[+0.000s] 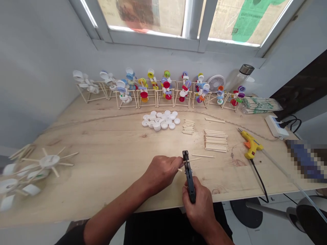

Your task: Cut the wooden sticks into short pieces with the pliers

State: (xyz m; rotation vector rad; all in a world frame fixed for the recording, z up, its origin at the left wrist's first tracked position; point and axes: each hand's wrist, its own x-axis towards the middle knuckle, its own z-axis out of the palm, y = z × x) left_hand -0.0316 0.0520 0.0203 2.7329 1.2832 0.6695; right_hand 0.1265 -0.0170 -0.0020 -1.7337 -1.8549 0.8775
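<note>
My left hand (161, 173) pinches a thin wooden stick (194, 159) and holds it level over the plywood table (107, 149). My right hand (198, 203) is wrapped round the handles of black cutting pliers (189, 175), whose jaws sit around the stick just right of my left fingertips. Beyond the hands lie one loose stick (206, 156), a stack of long sticks (216, 140), a small pile of short sticks (188, 127) and a cluster of white bottle caps (160, 120).
A row of stick frames with coloured caps (163, 88) lines the back wall, next to a small fan (215, 82) and a bottle (240, 76). A yellow glue gun (251, 144) lies at right, a power strip (276, 125) beyond it. White cap-and-stick wheels (38, 166) sit at left.
</note>
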